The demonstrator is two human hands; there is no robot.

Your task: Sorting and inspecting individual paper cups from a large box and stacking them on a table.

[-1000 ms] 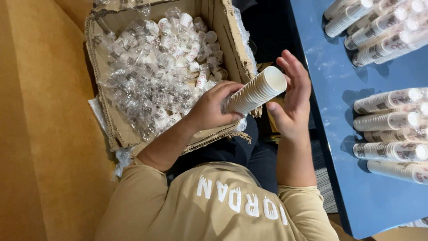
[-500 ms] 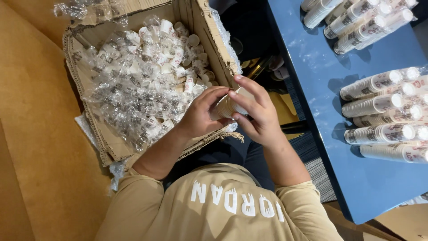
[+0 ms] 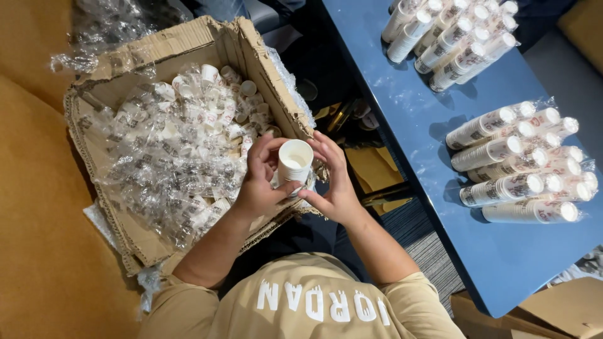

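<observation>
My left hand (image 3: 259, 182) and my right hand (image 3: 334, 183) together hold a stack of white paper cups (image 3: 294, 161), just over the right wall of a cardboard box. The stack stands on end with its open mouth facing the camera. My left hand wraps it from the left, and the fingers of my right hand press it from the right. The torn cardboard box (image 3: 267, 74) is full of cup stacks in clear plastic sleeves (image 3: 179, 150).
A blue table (image 3: 414, 119) stands on the right. It carries wrapped sleeves of cups in one group near its middle (image 3: 518, 164) and another at its far end (image 3: 449, 32). A tan cushioned surface (image 3: 38, 245) lies left of the box. Loose plastic wrap (image 3: 103, 28) sits beyond the box.
The cup stack pointed slantwise to the right a second ago. It has been turned on end, mouth up, and my right hand has closed in on it.
</observation>
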